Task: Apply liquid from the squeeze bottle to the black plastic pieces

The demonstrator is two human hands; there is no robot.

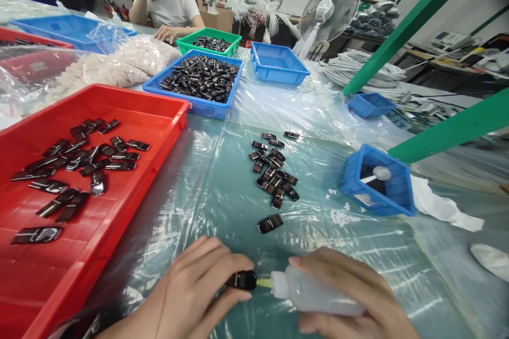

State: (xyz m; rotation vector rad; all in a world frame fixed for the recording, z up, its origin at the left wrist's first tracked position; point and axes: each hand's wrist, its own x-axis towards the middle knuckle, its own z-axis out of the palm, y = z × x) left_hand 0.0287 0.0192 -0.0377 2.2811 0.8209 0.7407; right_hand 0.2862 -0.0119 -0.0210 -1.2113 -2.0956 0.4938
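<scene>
My left hand (194,288) pinches a small glossy black part (242,279) near the table's front edge. My right hand (353,288) is wrapped round a white squeeze bottle (314,292) lying sideways. Its yellowish nozzle (263,282) touches the end of the black part. A single black part (270,223) lies just beyond my hands. Further out sits a loose pile of several black parts (273,169) on the plastic-covered table (222,190).
A red tray (159,116) with several black parts lies at left. A small blue bin (376,180) with a white swab stands at right. Blue and green trays (199,80) of parts sit further back, where another person sits. White cloth (441,205) lies at right.
</scene>
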